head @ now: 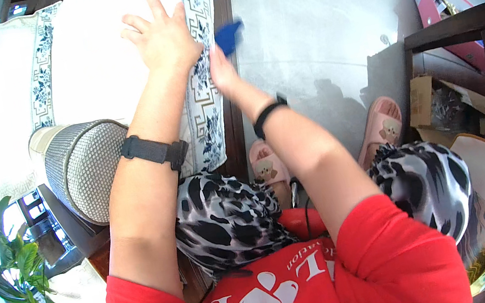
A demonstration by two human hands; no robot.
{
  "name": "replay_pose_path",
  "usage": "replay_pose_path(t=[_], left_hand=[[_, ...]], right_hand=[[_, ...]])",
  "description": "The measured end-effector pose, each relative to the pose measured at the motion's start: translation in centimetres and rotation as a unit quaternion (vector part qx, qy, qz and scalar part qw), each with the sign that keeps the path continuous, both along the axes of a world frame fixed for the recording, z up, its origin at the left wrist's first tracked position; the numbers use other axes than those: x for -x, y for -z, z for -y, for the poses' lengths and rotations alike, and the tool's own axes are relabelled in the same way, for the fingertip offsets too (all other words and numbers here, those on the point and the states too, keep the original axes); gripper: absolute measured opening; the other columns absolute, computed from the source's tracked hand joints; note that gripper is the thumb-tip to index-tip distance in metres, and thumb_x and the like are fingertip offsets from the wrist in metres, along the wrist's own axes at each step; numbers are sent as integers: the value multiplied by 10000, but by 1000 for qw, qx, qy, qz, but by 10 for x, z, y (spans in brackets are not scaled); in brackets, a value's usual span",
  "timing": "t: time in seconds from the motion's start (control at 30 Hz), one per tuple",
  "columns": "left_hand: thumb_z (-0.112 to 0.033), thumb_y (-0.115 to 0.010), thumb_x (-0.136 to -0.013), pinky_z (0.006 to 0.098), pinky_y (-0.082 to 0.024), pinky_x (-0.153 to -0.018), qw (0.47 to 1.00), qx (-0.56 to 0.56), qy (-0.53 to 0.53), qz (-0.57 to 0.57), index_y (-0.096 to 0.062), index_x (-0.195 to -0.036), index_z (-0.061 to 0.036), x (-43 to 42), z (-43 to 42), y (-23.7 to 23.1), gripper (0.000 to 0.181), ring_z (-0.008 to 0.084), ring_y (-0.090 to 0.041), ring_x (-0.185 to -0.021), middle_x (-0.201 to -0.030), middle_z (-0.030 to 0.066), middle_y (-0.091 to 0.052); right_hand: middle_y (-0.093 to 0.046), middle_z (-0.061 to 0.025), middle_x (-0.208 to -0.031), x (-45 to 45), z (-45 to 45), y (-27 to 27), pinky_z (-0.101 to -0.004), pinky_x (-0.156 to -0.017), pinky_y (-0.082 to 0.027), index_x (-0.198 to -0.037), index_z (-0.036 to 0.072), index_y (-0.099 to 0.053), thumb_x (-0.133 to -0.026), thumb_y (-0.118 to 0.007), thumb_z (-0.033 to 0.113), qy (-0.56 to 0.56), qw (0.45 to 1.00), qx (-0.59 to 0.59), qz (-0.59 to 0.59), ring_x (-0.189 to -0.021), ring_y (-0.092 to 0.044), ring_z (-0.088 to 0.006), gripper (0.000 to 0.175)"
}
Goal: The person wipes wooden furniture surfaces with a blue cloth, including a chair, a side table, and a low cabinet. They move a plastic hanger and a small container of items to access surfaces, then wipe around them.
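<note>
My left hand [166, 41] is over the white seat cover [95, 46], fingers spread and nothing held. Whether its palm presses on the fabric cannot be told. A band of dark blue flowers and a key pattern [206, 124] runs along the cover's edge. My right hand [223, 70] is just right of the left one, above the dark wooden seat edge [234, 100]. It holds a small blue item [229, 38], perhaps a cloth, which is blurred and sticks out beyond the fingers.
A grey woven bolster [96, 171] lies beside my left forearm. Green leafy plants [26, 269] are at the lower left. On the right stand a dark wooden stool [448, 30], a cardboard box [422, 102] and a pink file box [426, 0]. Pink slippers [380, 123] rest on the grey floor [298, 22].
</note>
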State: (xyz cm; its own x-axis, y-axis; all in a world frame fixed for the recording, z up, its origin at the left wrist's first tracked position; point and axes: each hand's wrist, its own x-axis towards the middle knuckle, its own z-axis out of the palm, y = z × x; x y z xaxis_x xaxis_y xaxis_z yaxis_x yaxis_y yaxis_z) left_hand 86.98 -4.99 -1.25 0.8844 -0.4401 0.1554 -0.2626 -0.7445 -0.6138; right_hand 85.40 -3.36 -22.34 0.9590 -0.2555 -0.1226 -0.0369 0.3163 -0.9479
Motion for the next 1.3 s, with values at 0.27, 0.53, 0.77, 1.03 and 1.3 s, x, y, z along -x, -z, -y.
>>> replay_pose_path(t=[0.27,0.53,0.77,1.03,1.3], left_hand=[[-461,-796,-716,642,-203,-1123,990,110,-30,-86,-672,-1274,-230,-2,-12,-7,616,587,-217,-1353,-1603,191,-198],[-599,-741,-687,573,-97,-1160,970,178,-13,-167,-673,-1303,-207,-17,-32,-25,733,592,-110,-1409,-1638,208,-136],[-653,-719,-679,540,-115,-1192,964,145,5,-225,-528,-1448,-227,-20,-54,-31,899,504,-85,-1470,-1650,182,-104],[-660,-701,-705,530,-92,-1201,956,139,-28,-255,-528,-1446,-247,-9,-59,-32,866,461,-76,-1487,-1655,182,-54],[-501,-736,-728,534,-140,-1179,956,193,-37,-216,-635,-1320,-138,10,-48,-30,701,465,-156,-1446,-1626,194,-174]], right_hand=[[-613,-106,-1315,147,-65,-10,-582,-913,-476,-1378,52,-536,-989,-222,666,-334,842,-184,-381,-1098,-604,-323,792],[-654,-131,-1148,85,31,-44,-444,-810,-519,-1236,47,-561,-1015,-425,455,124,926,-309,-178,-1019,-630,-257,483],[-638,-35,-914,115,71,-48,-338,-631,-504,-1119,20,-581,-906,-685,326,322,929,-155,-99,-789,-613,-145,387],[-680,-96,-919,141,94,-32,-323,-578,-532,-1022,-10,-640,-819,-756,177,330,935,-114,-65,-716,-657,-177,300],[-676,-90,-969,130,107,-50,-341,-757,-510,-1042,-3,-636,-925,-622,306,329,931,-105,-120,-827,-637,-189,331]])
